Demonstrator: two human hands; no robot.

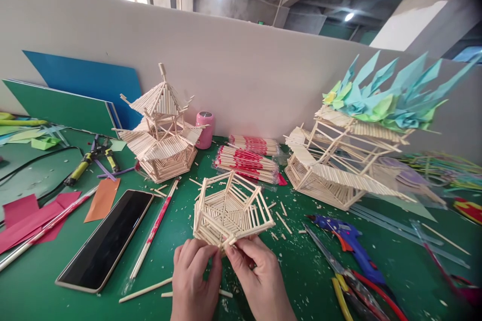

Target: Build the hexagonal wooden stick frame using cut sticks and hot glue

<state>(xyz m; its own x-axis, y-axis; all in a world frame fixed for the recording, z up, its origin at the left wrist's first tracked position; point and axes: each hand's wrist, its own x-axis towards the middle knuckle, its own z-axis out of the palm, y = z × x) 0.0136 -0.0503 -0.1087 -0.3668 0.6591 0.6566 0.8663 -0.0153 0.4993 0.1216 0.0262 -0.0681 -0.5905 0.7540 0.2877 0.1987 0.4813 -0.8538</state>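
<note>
A small six-sided model of pale wooden sticks (226,213) stands on the green table in front of me, with a slatted floor and an open railing. My left hand (196,273) is closed in a pinch at its near edge. Close beside it, the thumb and fingers of my right hand (253,273) grip the same near rim. What lies between the left fingertips is partly hidden. A loose stick (145,291) rests on the table left of my left hand, and another one runs behind that hand.
A stick pagoda (161,140) and a larger stick building (339,160) stand behind. Wrapped stick bundles (246,163) lie between them. To the left lies a phone (107,241); to the right, a blue glue gun (350,243) and pliers (354,286). A pink canister (205,130) stands near the wall.
</note>
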